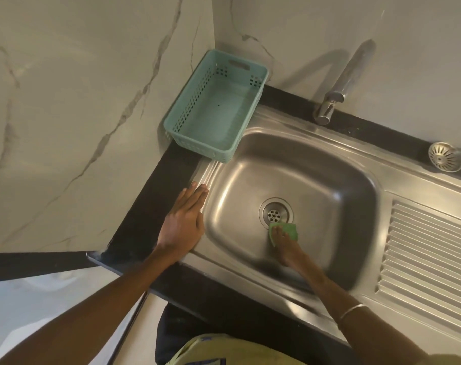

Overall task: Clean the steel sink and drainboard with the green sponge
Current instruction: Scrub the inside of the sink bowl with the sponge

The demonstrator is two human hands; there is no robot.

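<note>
The steel sink [329, 175] has a deep basin with a round drain [276, 213] at its bottom. The ribbed drainboard [429, 256] lies to its right. My right hand [286, 246] reaches down into the basin and presses the green sponge [290, 230] flat against the bottom, right beside the drain's near edge. Fingers cover the sponge's left part. My left hand [183, 219] rests with straight fingers on the sink's left rim and holds nothing.
An empty teal plastic basket [187, 111] stands in the corner, overlapping the sink's back left rim. A steel tap [340, 85] juts from the back wall. A loose drain strainer [445, 156] lies at the back right. Black countertop [150, 217] borders the sink.
</note>
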